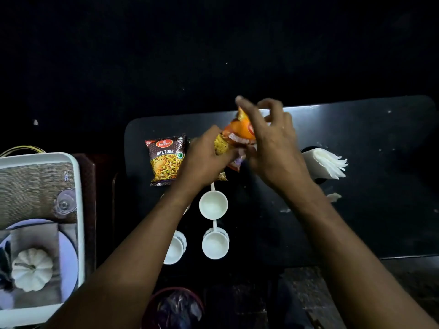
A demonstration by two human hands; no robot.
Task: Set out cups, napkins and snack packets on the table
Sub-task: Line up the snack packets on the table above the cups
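Both my hands hold an orange snack packet (238, 135) above the black table (356, 143). My left hand (204, 160) grips its lower end and my right hand (270, 141) grips its upper side. A brown "Mixture" snack packet (165, 160) lies flat on the table to the left. Another packet (222, 176) lies partly hidden under my left hand. Three white cups stand below: one (213, 205) near the packets, one (215, 243) in front of it, and one (174, 248) partly behind my left forearm. A fanned stack of white napkins (325, 163) lies to the right.
A white tray (78, 210) at the left edge carries a woven mat, an overturned glass (64, 204), a plate and a small white pumpkin (32, 269). A dark round bin with a plastic liner (177, 307) sits at the bottom. Small white scraps (333, 196) lie on the table.
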